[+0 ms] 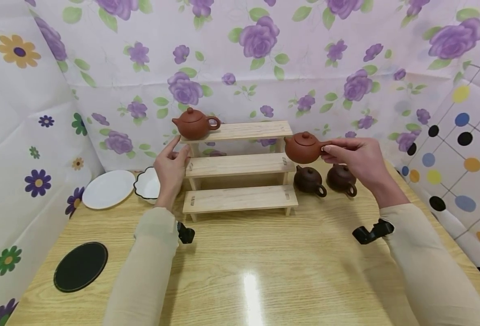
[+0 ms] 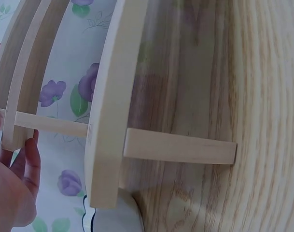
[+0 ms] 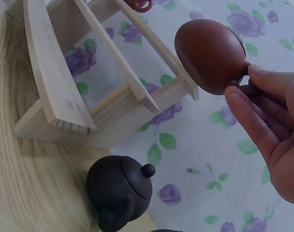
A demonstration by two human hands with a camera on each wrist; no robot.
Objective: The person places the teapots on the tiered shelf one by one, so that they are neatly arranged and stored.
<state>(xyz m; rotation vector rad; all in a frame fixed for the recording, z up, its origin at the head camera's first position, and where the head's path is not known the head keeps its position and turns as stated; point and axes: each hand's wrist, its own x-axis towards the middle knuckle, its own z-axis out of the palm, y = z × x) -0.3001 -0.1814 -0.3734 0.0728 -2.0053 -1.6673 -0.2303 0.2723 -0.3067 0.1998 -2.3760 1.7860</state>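
Note:
My right hand (image 1: 356, 158) pinches the handle of a reddish-brown teapot (image 1: 303, 149), held in the air by the right end of a three-tier wooden display stand (image 1: 240, 165). The right wrist view shows the rounded underside of this teapot (image 3: 209, 55) and the thumb and fingers at its handle. A second reddish-brown teapot (image 1: 193, 124) sits at the left end of the top tier, spout to the left. Just below it, my left hand (image 1: 171, 165) holds the left end of the stand, its fingers (image 2: 32, 166) around the board's end.
Two dark brown teapots (image 1: 308, 181) (image 1: 341, 179) stand on the table right of the stand. To the left are a white plate (image 1: 109, 189), a dark-rimmed white bowl (image 1: 147, 184) partly behind my left hand, and a black round mat (image 1: 81, 266). Flowered cloth (image 1: 232, 59) hangs behind.

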